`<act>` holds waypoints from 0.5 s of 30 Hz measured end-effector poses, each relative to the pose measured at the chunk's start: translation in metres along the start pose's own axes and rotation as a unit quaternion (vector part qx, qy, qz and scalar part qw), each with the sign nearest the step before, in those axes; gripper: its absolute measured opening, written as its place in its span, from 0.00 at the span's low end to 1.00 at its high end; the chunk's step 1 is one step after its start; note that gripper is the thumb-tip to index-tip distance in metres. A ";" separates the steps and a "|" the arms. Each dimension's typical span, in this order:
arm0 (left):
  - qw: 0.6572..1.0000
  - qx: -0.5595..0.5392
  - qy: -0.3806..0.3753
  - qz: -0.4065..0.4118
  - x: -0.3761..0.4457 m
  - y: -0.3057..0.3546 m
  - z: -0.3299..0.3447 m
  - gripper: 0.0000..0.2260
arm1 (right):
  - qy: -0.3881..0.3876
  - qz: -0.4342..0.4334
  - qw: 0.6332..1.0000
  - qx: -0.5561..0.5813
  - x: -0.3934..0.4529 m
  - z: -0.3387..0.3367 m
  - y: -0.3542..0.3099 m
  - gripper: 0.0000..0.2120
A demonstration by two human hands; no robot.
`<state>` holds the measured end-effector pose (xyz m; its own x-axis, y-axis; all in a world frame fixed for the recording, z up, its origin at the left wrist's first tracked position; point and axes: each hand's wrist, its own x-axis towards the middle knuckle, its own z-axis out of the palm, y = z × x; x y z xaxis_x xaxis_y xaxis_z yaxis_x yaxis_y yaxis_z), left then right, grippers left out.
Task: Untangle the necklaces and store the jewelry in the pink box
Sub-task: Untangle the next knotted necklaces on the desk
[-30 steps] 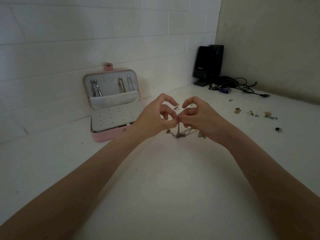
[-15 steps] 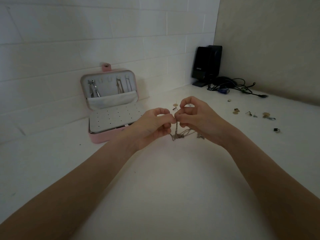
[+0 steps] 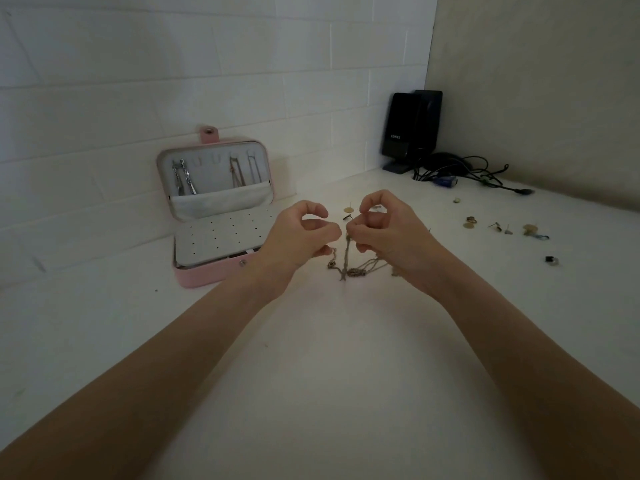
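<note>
On a white counter (image 3: 311, 393) by tiled wall (image 3: 173, 81), left hand (image 3: 298, 242) and right hand (image 3: 388, 233) pinch tangled necklaces (image 3: 349, 268).

- Setting: room corner in a home or small office; desk-type use. Cannot tell which of the two.
- Landmark: white tabletop (image 3: 311, 393), plain and matte, filling the view.
- Behind the tabletop: white wall (image 3: 207, 81) with brick-pattern joints. To its right: beige wall (image 3: 536, 81), plain; the two meet at a corner.
- Far right corner of the tabletop: pair of black desktop speakers (image 3: 405, 129) standing upright, with black cables (image 3: 478, 171) in a loose tangle just beside them.
- Back left of the tabletop: pink box (image 3: 221, 216), open, lid leaning on the brick wall.
- Lighting dim.
</note>
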<state>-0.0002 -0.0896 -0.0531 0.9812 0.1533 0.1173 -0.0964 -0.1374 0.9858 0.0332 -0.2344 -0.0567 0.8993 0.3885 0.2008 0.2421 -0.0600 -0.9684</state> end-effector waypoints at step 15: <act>0.964 0.216 -0.016 0.153 -0.002 0.003 -0.001 0.08 | 0.011 0.025 0.999 0.023 0.000 -0.002 -0.001 0.11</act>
<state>-0.0025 -0.0888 -0.0505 0.9234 0.0124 0.3837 -0.3093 -0.5679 0.7628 0.0335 -0.2365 -0.0554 0.9178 0.3658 0.1547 0.1804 -0.0370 -0.9829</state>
